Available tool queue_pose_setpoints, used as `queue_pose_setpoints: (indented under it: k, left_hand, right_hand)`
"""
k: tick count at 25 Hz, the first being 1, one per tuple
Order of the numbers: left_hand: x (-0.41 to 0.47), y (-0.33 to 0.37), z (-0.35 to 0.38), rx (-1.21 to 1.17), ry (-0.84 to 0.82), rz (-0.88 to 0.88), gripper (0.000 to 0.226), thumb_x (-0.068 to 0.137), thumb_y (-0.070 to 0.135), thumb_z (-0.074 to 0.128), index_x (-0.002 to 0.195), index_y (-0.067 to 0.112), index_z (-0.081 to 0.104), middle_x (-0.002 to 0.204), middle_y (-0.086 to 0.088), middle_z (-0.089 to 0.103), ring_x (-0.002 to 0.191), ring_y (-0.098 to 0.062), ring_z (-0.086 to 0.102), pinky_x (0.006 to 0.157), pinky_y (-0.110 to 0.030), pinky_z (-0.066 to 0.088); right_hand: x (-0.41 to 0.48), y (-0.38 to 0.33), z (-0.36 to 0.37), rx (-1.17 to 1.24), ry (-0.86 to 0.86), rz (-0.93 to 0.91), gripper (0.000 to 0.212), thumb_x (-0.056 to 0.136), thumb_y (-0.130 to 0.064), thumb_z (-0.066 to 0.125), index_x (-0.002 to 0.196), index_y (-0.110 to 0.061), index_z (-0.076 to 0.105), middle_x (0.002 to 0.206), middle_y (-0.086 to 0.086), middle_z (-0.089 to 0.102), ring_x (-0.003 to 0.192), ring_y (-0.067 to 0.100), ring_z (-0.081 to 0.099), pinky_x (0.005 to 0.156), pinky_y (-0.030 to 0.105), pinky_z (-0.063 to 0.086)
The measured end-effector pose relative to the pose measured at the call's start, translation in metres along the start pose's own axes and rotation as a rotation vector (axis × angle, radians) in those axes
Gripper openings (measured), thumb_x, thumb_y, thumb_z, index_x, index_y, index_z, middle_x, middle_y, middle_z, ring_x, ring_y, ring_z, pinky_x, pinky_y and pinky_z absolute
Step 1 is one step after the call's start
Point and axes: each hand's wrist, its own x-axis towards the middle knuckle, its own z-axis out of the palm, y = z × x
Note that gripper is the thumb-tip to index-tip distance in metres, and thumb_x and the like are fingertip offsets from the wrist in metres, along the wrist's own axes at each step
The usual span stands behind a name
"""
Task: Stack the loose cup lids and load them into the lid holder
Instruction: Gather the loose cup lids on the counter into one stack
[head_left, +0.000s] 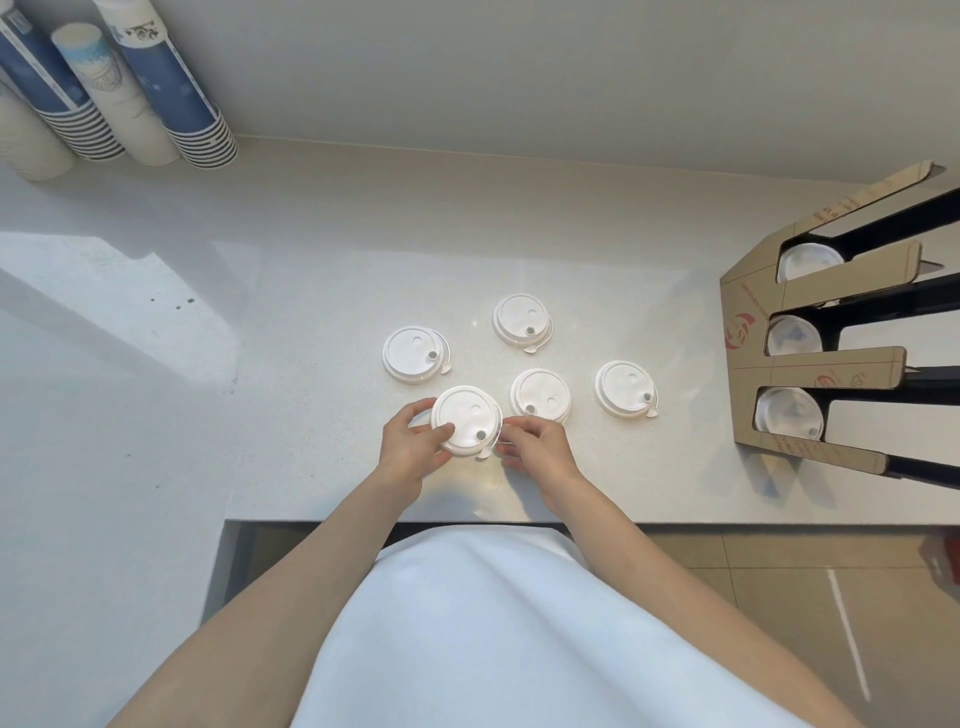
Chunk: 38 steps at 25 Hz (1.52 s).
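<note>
Apron: white apron (498, 623) fills the bottom, against the counter's near edge.
Left hand: left hand (410, 447) grips the held lid (466, 420) by its left rim, thumb on top.
Right hand: right hand (535, 447) pinches the same lid's right rim.
Loose lids: four lie flat and apart on the white counter (311, 260) — left lid (413, 354), far lid (521, 319), middle lid (540, 395), right lid (623, 388).
Lid holder: cardboard lid holder (810, 364) at the right edge, three slots each showing lids.
Open room: bare counter left and behind; paper cup stacks (130, 88) far left corner.

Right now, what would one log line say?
left hand + right hand: gripping lid | four lids loose on counter | holder: partly loaded
</note>
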Motion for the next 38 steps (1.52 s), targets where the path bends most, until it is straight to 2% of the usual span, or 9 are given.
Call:
queue_pose_setpoints:
  k: [3,5,9,13,19,23,28,31,38]
  left_hand:
    - [0.004,0.003,-0.001,-0.04,-0.008,0.006,0.046,0.089,-0.007,0.068,0.131,0.011,0.06,0.117,-0.028,0.068,0.108,-0.04,0.07,0.095,-0.047,0.058]
    - [0.006,0.005,-0.001,-0.041,-0.015,0.004,0.046,0.09,-0.006,0.068,0.132,0.011,0.06,0.122,-0.03,0.067,0.115,-0.041,0.069,0.096,-0.047,0.058]
    - [0.011,0.007,-0.002,-0.04,-0.014,-0.001,0.049,0.09,-0.005,0.068,0.137,0.009,0.058,0.126,-0.029,0.066,0.117,-0.041,0.068,0.095,-0.045,0.057]
    - [0.014,0.01,-0.003,-0.024,-0.014,0.0,0.055,0.091,-0.004,0.068,0.143,0.006,0.053,0.126,-0.027,0.067,0.116,-0.04,0.068,0.096,-0.045,0.057]
    - [0.017,0.015,-0.004,0.005,0.015,0.029,0.044,0.089,-0.002,0.071,0.132,0.0,0.058,0.114,-0.02,0.069,0.106,-0.035,0.07,0.094,-0.044,0.059]
    - [0.016,0.017,-0.004,0.007,0.006,0.054,0.038,0.089,-0.002,0.07,0.127,-0.001,0.063,0.111,-0.02,0.07,0.104,-0.034,0.07,0.098,-0.047,0.057]
    - [0.019,0.017,-0.005,-0.016,-0.015,0.09,0.033,0.091,-0.002,0.068,0.125,-0.001,0.065,0.104,-0.016,0.071,0.096,-0.029,0.07,0.088,-0.036,0.059]
    - [0.017,0.022,-0.005,-0.021,-0.032,0.095,0.03,0.092,-0.002,0.066,0.122,-0.001,0.067,0.098,-0.012,0.072,0.09,-0.025,0.071,0.082,-0.03,0.06]
    - [0.011,0.039,0.0,-0.03,-0.093,0.164,0.039,0.094,-0.002,0.064,0.133,-0.004,0.06,0.121,-0.02,0.07,0.105,-0.026,0.068,0.081,-0.026,0.062]
  right_hand:
    - [0.004,-0.01,-0.007,-0.113,0.039,-0.091,0.017,0.091,-0.013,0.064,0.107,-0.01,0.069,0.092,0.006,0.071,0.076,0.015,0.067,0.079,0.031,0.054]
    - [0.009,-0.016,-0.015,-0.246,0.147,-0.214,0.022,0.09,-0.017,0.065,0.111,-0.012,0.068,0.095,0.004,0.071,0.076,0.009,0.065,0.073,0.021,0.051]
    - [0.019,-0.021,-0.028,-0.545,0.261,-0.399,0.044,0.088,-0.022,0.067,0.13,-0.015,0.054,0.125,0.007,0.054,0.111,0.018,0.055,0.087,0.024,0.041]
    - [0.03,-0.023,-0.039,-0.839,0.242,-0.379,0.071,0.086,-0.034,0.069,0.147,-0.016,0.038,0.145,0.008,0.038,0.135,0.027,0.036,0.099,0.036,0.04]
    - [0.038,-0.023,-0.041,-1.003,0.198,-0.321,0.075,0.081,-0.043,0.072,0.143,-0.015,0.039,0.145,0.007,0.04,0.134,0.028,0.039,0.094,0.04,0.042]
    - [0.038,-0.021,-0.041,-0.999,0.201,-0.347,0.074,0.08,-0.042,0.073,0.141,-0.014,0.041,0.142,0.006,0.044,0.131,0.028,0.042,0.091,0.038,0.042]
    - [0.032,-0.023,-0.047,-0.719,0.136,-0.462,0.073,0.08,-0.037,0.076,0.142,-0.015,0.044,0.145,0.002,0.044,0.135,0.02,0.041,0.1,0.025,0.031]
    - [0.026,-0.036,-0.052,-0.603,0.065,-0.531,0.068,0.078,-0.035,0.08,0.137,-0.018,0.05,0.141,-0.004,0.049,0.129,0.014,0.047,0.105,0.03,0.039]
    - [0.004,-0.075,-0.043,-0.535,-0.225,-0.598,0.042,0.074,-0.028,0.085,0.108,-0.029,0.063,0.126,-0.019,0.058,0.117,-0.001,0.055,0.094,0.023,0.05]
